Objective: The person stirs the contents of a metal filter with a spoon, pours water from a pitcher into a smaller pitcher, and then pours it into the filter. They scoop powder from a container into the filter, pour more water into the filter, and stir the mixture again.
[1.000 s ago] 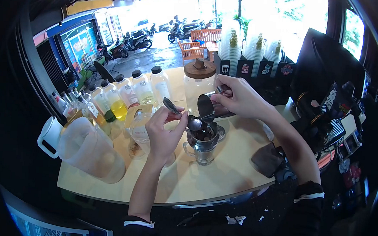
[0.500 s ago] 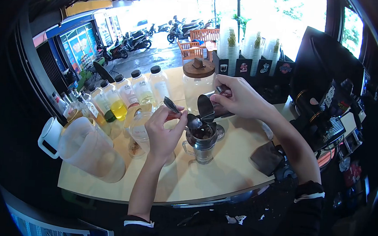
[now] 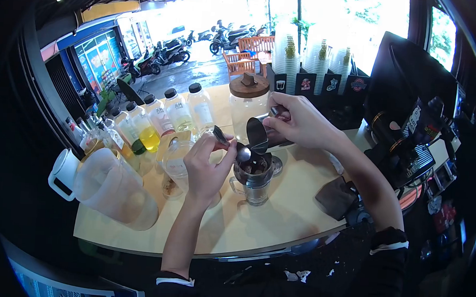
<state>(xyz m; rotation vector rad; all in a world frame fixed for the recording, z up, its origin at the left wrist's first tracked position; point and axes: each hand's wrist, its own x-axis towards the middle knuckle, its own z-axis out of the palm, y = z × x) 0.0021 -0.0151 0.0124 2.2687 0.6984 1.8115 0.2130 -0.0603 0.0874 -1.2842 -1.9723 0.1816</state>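
My left hand (image 3: 207,166) pinches a metal spoon (image 3: 243,153), its bowl beside a dark oval scoop (image 3: 256,133). My right hand (image 3: 298,121) grips the scoop by its handle, holding it tilted above a metal filter cup (image 3: 252,176). That cup sits on top of a clear glass mug (image 3: 256,196) and has dark contents inside. Behind the mug stands a large glass jar (image 3: 240,112) with a wooden lid. Next to my left hand is a clear plastic container (image 3: 176,159), partly hidden.
Several black-capped bottles (image 3: 200,106) line the left rear of the counter (image 3: 277,226). A big frosted pitcher (image 3: 115,188) leans at the front left. Stacked plastic cups (image 3: 287,62) stand in a black organizer (image 3: 327,84) at the back. A dark block-shaped object (image 3: 336,199) lies at right.
The spoon has turned, so its bowl now looks brighter and its handle end more upright. The scoop has shifted slightly to the left. Both hands stay in nearly the same place.
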